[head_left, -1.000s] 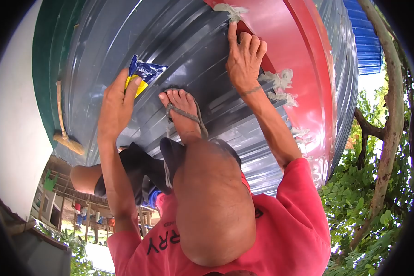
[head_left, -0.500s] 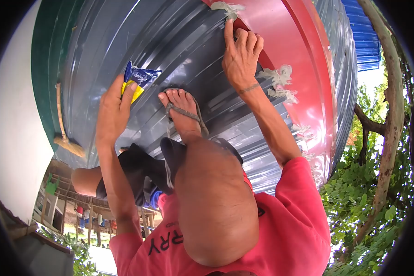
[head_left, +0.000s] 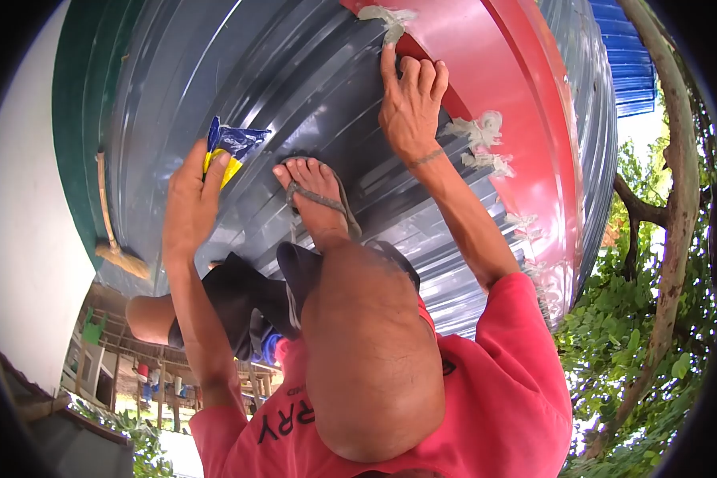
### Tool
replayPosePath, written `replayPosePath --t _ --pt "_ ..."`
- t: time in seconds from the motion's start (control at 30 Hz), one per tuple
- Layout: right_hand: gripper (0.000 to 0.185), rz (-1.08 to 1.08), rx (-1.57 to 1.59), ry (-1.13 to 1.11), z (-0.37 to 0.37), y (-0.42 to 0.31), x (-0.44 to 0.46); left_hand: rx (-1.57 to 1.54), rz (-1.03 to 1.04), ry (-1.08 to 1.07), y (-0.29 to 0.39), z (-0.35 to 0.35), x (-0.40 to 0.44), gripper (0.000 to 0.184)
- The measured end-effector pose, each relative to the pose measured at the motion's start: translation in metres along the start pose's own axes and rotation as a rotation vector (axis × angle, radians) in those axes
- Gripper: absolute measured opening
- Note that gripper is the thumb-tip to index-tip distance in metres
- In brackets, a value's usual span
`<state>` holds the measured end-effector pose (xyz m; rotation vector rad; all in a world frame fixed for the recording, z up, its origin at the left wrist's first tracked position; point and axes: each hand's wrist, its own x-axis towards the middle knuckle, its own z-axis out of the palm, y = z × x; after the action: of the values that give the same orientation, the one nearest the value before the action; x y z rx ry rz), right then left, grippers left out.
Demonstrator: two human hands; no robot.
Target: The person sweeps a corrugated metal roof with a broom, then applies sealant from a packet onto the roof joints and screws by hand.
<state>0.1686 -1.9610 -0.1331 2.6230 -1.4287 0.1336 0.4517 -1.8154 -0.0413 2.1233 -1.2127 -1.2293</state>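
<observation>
Seen from above through a head-worn camera, a person crouches on ribbed dark grey metal sheeting. At the left, the left hand holds a blue and yellow packet, raised above the sheeting just to the left of a sandalled foot. This grip is closed: thumb and fingers pinch the yellow part, while the crumpled blue part sticks out past them toward the right. On the far side, right of the middle, the right hand reaches out with its index finger extended, the fingertip at the near edge of a smeared patch of pale grey paste. The other fingers are curled; whether that grip holds anything under the palm cannot be told. The patch lies where the sheeting meets a red metal strip, and more pale paste sits nearer along the same border. The packet looks light, thin-walled and floppy, easily creased and perhaps slippery if smeared; the yellow part seems a sound place to hold, with light pressure, since a hard squeeze might force out any contents. The paste looks soft and sticky, better pressed than grasped. A brush lies at the far left.
</observation>
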Motion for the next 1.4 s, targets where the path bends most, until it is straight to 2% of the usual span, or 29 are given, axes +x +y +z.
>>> replayPosePath --t 0.13,0.33,0.5,0.63,0.93,1.07,1.23,1.33,1.4 --pt "0.070 0.017 0.047 -0.049 -0.005 -0.003 -0.008 -0.021 -0.005 -0.005 0.001 -0.001 0.001 0.028" --pt "0.064 0.008 0.082 -0.046 -0.021 0.001 -0.004 -0.022 -0.008 0.005 -0.002 -0.001 0.002 0.029" --pt "0.068 -0.135 -0.109 -0.026 -0.005 0.020 0.003 0.007 -0.043 -0.032 0.000 -0.003 0.003 0.028" --pt "0.071 -0.195 -0.226 -0.041 -0.013 0.032 0.014 -0.049 0.008 0.001 -0.001 0.000 0.003 0.028" --pt "0.071 -0.132 -0.177 -0.061 -0.026 0.039 0.022 -0.043 -0.023 -0.008 0.001 -0.002 0.000 0.030" --pt "0.070 -0.082 -0.163 0.068 -0.023 0.056 0.037 -0.030 0.009 0.008 -0.005 -0.002 -0.003 0.031" --pt "0.076 0.096 -0.148 0.366 -0.071 0.097 0.086 -0.025 -0.033 0.035 -0.016 -0.013 -0.009 0.031" --pt "0.077 0.192 0.036 0.545 -0.102 0.133 0.122 -0.018 -0.053 0.093 -0.018 -0.021 -0.016 0.030" --pt "0.069 0.190 0.343 0.540 -0.106 0.125 0.141 0.018 -0.088 0.123 -0.019 -0.026 -0.021 0.029"
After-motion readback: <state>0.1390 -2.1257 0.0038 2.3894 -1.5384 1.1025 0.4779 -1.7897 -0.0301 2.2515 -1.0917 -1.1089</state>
